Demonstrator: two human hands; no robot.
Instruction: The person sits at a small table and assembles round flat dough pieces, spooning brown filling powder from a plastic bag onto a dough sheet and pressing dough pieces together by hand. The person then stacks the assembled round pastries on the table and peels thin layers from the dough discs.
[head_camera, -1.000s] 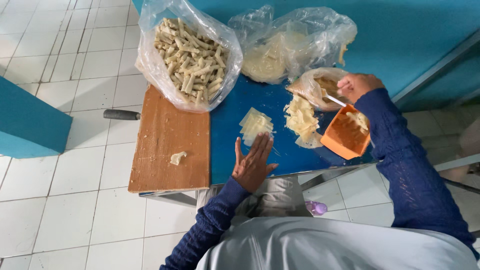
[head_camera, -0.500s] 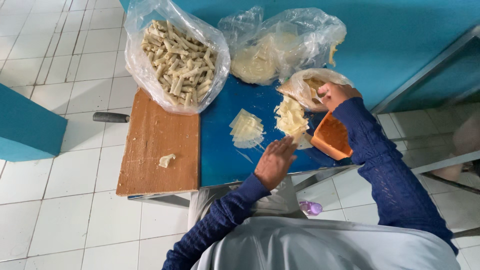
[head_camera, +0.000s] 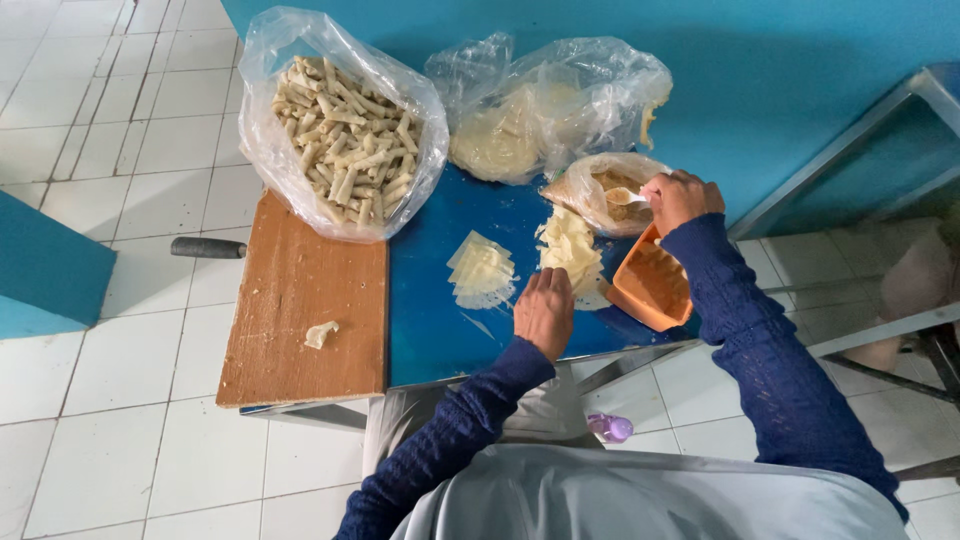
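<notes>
My right hand (head_camera: 682, 198) grips a white spoon (head_camera: 622, 196) in the small filling bag (head_camera: 600, 190); my left hand (head_camera: 545, 310) rests flat, fingers together, on the blue desk (head_camera: 430, 310).

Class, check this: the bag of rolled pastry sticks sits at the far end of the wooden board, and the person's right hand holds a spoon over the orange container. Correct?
Not quite. In the head view the right hand holds the spoon over the small bag of filling, not the orange container. The bag of rolled pastry sticks does sit at the far end of the wooden board.
</notes>
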